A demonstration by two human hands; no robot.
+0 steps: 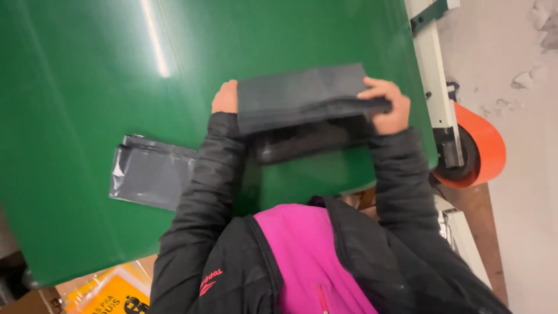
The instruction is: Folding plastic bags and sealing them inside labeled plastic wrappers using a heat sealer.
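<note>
A folded dark grey garment (302,96) lies on the shiny green table (87,87), held up slightly at both ends. My left hand (225,97) grips its left end, mostly tucked behind the cloth. My right hand (386,104) clasps its right end, fingers curled over the top layer. Below the garment a dark shadow or lower fold (308,142) rests on the table. Both arms wear black padded sleeves.
A flat grey plastic mailing bag (152,172) lies on the table beside my left forearm. An orange roller (482,145) on a white frame (436,87) sits at the table's right edge. Yellow packaging (110,293) shows below the table's near edge. Pale floor lies to the right.
</note>
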